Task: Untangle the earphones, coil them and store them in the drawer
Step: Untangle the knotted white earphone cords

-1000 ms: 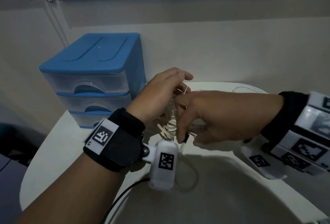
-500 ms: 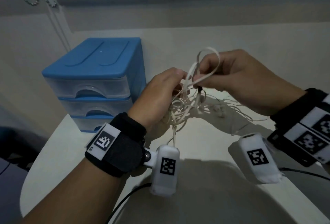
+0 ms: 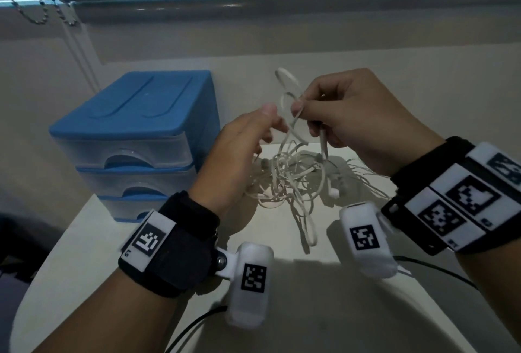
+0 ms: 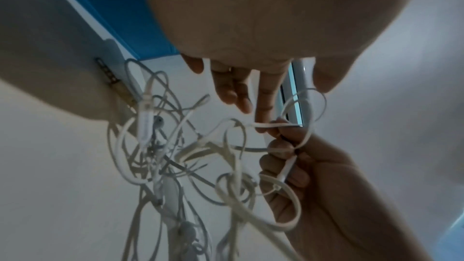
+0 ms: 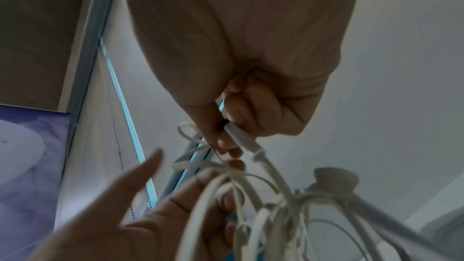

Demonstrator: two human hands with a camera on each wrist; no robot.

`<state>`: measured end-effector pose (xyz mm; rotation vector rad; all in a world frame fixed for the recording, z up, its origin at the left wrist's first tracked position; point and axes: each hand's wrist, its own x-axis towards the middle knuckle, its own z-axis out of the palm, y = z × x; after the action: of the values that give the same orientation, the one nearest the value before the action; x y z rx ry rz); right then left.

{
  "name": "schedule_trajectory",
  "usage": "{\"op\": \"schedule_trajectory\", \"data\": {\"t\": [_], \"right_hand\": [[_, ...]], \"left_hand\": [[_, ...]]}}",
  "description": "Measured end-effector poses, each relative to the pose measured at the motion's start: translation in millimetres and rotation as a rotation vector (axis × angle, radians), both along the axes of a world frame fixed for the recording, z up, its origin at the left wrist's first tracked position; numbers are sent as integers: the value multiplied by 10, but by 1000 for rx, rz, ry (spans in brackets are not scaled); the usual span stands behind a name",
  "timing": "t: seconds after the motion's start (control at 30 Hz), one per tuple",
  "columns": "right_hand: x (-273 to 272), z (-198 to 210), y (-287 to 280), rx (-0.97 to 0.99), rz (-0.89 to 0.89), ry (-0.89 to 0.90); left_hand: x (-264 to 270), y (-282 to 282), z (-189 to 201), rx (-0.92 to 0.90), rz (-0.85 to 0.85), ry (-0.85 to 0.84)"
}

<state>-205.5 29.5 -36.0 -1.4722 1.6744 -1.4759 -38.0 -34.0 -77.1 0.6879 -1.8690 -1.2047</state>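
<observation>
The tangled white earphones (image 3: 284, 180) hang in a knot between my two hands, with the lower loops reaching the white table (image 3: 84, 240). My right hand (image 3: 303, 110) pinches a cable loop and grips the white plug end (image 3: 323, 141) in its curled fingers, as the right wrist view shows at the plug end (image 5: 241, 136). My left hand (image 3: 270, 121) is beside it with fingers stretched out (image 4: 241, 94), and cable strands (image 5: 263, 195) lie across them. The blue three-drawer unit (image 3: 135, 127) stands at the back left with all drawers closed.
A wall runs close behind the table. A window blind with a bead chain (image 3: 36, 11) hangs at the upper left. A black cord (image 3: 439, 271) lies on the table near my right wrist. The table's curved edge (image 3: 33, 290) is at the left.
Both hands lifted the tangle up off the table. My right hand pulled a loop upward, and my left hand's fingers have since straightened out of their pinch.
</observation>
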Motion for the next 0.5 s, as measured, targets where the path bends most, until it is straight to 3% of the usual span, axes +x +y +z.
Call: {"op": "schedule_trajectory", "data": {"t": [0.1, 0.23, 0.37, 0.5], "right_hand": [[20, -24, -56, 30, 15, 12], [-28, -94, -91, 19, 87, -93], [-102, -224, -68, 32, 188, -207], [-221, -307, -83, 40, 103, -312]], "left_hand": [[-18, 55, 28, 25, -110, 107], [-43, 44, -26, 52, -216, 47], [-50, 1, -29, 115, -139, 23], [-62, -38, -52, 174, -54, 48]]}}
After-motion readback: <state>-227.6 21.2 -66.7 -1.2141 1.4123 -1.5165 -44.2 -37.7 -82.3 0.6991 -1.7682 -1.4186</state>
